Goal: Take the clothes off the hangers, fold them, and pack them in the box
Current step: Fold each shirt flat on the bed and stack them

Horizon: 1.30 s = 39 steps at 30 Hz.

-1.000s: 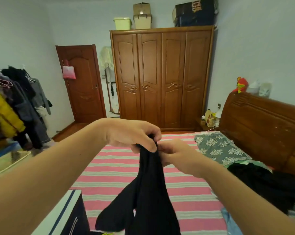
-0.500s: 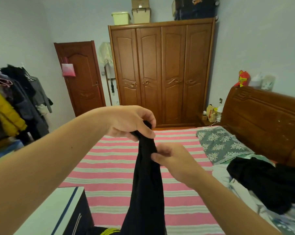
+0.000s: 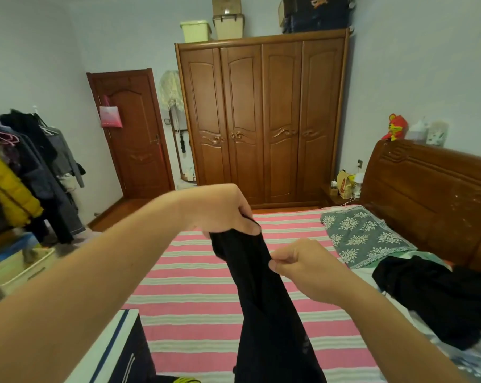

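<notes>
A long black garment (image 3: 264, 308) hangs down in front of me over the striped bed (image 3: 195, 288). My left hand (image 3: 220, 208) grips its top end, fingers curled round the bunched cloth. Lower and to the right, my right hand (image 3: 300, 266) pinches the garment's right edge between thumb and fingers. The garment's bottom runs out of the frame. A box (image 3: 115, 352) with a white rim and dark inside sits at the lower left by the bed. More clothes hang on hangers on a rack (image 3: 21, 167) at the left wall.
A black heap of clothing (image 3: 438, 297) lies on the bed's right side beside a floral pillow (image 3: 363, 236). The wooden headboard (image 3: 433, 200) stands at right, a wardrobe (image 3: 264, 120) and a door (image 3: 134, 134) at the far wall. A pale basket (image 3: 21, 269) sits on the floor at left.
My hands have parted: the right hand slid down the garment from the top and now pinches its edge lower. The left hand keeps the top, and the cloth hangs straighter.
</notes>
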Motion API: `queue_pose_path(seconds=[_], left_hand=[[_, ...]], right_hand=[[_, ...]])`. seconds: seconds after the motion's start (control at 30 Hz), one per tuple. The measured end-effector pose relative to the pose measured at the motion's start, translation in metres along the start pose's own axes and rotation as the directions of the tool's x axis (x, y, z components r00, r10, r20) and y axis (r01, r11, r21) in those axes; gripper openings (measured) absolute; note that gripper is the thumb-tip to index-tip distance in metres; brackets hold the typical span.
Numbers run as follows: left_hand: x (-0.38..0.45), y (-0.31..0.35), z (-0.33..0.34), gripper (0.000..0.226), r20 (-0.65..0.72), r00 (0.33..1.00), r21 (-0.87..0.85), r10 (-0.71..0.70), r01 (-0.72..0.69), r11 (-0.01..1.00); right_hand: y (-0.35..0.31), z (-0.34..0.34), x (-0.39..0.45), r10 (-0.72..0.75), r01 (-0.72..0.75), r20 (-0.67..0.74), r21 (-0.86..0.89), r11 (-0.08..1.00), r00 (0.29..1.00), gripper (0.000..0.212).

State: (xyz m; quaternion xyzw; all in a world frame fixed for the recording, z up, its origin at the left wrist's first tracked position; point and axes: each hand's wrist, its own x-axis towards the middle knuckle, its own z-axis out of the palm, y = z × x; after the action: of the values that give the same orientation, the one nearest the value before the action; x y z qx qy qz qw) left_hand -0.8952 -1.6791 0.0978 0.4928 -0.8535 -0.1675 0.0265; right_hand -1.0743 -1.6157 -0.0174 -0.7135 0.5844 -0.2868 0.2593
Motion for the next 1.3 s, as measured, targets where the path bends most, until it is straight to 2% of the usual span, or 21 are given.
queue_pose_path(seconds=[0.03, 0.1, 0.13, 0.17, 0.23, 0.3, 0.37, 0.47, 0.57, 0.67, 0.8, 0.93, 1.0, 1.07, 1.13, 1.17, 1.2, 1.23, 1.27, 1.3], left_hand=[[0.002, 0.006, 0.007, 0.022, -0.056, 0.998, -0.009, 0.035, -0.035, 0.999], [0.007, 0.019, 0.017, 0.019, -0.183, 0.979, -0.027, 0.094, -0.101, 0.995], [0.007, 0.026, 0.02, 0.018, -0.228, 0.967, -0.034, 0.117, -0.128, 0.991], [0.008, 0.031, 0.022, 0.016, -0.25, 0.958, -0.037, 0.142, -0.156, 0.987], [0.008, 0.041, 0.026, 0.014, -0.226, 0.957, -0.008, 0.181, -0.187, 0.982], [0.008, 0.044, 0.027, 0.013, -0.175, 0.967, 0.051, 0.186, -0.179, 0.982], [0.005, 0.04, 0.023, 0.008, -0.141, 0.974, 0.109, 0.179, -0.165, 0.98], [0.004, 0.011, 0.009, 0.009, -0.192, 0.971, 0.257, 0.143, -0.091, 0.962], [0.012, -0.046, 0.0, 0.03, -0.28, 0.96, 0.447, -0.001, 0.132, 0.885], [0.016, -0.099, 0.004, 0.024, -0.413, 0.906, 0.501, -0.094, 0.312, 0.808], [0.023, -0.142, 0.024, 0.007, -0.622, 0.768, 0.287, -0.151, 0.403, 0.869], [0.03, -0.171, 0.04, 0.006, -0.708, 0.648, 0.064, -0.282, 0.456, 0.888], [0.031, -0.192, 0.047, 0.01, -0.735, 0.626, 0.055, -0.26, 0.438, 0.897], [0.032, -0.203, 0.056, 0.013, -0.752, 0.615, 0.061, -0.237, 0.423, 0.904], [0.028, -0.198, 0.069, 0.007, -0.799, 0.529, -0.121, -0.286, 0.324, 0.938], [0.025, -0.192, 0.078, 0.011, -0.808, 0.468, -0.274, -0.358, 0.239, 0.932], [0.019, -0.187, 0.092, 0.015, -0.805, 0.407, -0.408, -0.431, 0.146, 0.901], [0.012, -0.182, 0.111, 0.017, -0.791, 0.366, -0.503, -0.49, 0.067, 0.862], [0.002, -0.18, 0.138, 0.017, -0.764, 0.361, -0.565, -0.535, 0.026, 0.825], [-0.012, -0.183, 0.173, 0.016, -0.724, 0.392, -0.608, -0.568, 0.026, 0.793]], right_hand=[[-0.001, -0.002, -0.003, -0.002, 0.003, -0.006, 0.051, 0.999, 1.0, 0.026], [-0.01, -0.007, -0.008, 0.018, -0.004, -0.041, 0.318, 0.948, 0.999, 0.028], [-0.015, -0.009, -0.007, 0.029, 0.016, -0.104, 0.408, 0.913, 0.994, 0.03], [-0.016, -0.009, -0.005, 0.025, 0.064, -0.207, 0.409, 0.91, 0.978, 0.028], [-0.014, -0.007, 0.002, 0.003, 0.107, -0.422, 0.236, 0.966, 0.906, 0.015], [-0.003, -0.008, 0.011, -0.014, -0.009, -0.517, -0.041, 0.999, 0.856, 0.01], [0.021, -0.007, 0.018, 0.059, -0.173, -0.478, -0.198, 0.965, 0.876, 0.016], [0.079, 0.001, 0.016, 0.234, -0.405, -0.452, -0.33, 0.853, 0.861, 0.018], [0.132, 0.001, 0.002, 0.362, -0.521, -0.419, -0.371, 0.769, 0.833, 0.014], [0.172, -0.001, -0.008, 0.427, -0.572, -0.395, -0.413, 0.708, 0.813, 0.018], [0.188, 0.001, -0.001, 0.396, -0.598, -0.473, -0.428, 0.678, 0.787, 0.011], [0.194, -0.017, 0.0, 0.348, -0.614, -0.555, -0.415, 0.671, 0.755, 0.009], [0.202, -0.04, 0.004, 0.422, -0.666, -0.614, -0.238, 0.707, 0.667, 0.005], [0.201, -0.072, 0.015, 0.534, -0.645, -0.673, 0.109, 0.756, 0.512, 0.011], [0.187, -0.091, 0.022, 0.705, -0.454, -0.591, 0.542, 0.707, 0.392, 0.03], [0.181, -0.091, 0.018, 0.748, -0.347, -0.552, 0.665, 0.662, 0.369, 0.038], [0.176, -0.083, 0.009, 0.743, -0.312, -0.555, 0.679, 0.664, 0.375, 0.044], [0.179, -0.071, -0.002, 0.702, -0.332, -0.592, 0.62, 0.711, 0.396, 0.047], [0.185, -0.054, -0.019, 0.659, -0.34, -0.632, 0.565, 0.752, 0.407, 0.05], [0.201, -0.033, -0.038, 0.638, -0.33, -0.647, 0.546, 0.77, 0.418, 0.055]])
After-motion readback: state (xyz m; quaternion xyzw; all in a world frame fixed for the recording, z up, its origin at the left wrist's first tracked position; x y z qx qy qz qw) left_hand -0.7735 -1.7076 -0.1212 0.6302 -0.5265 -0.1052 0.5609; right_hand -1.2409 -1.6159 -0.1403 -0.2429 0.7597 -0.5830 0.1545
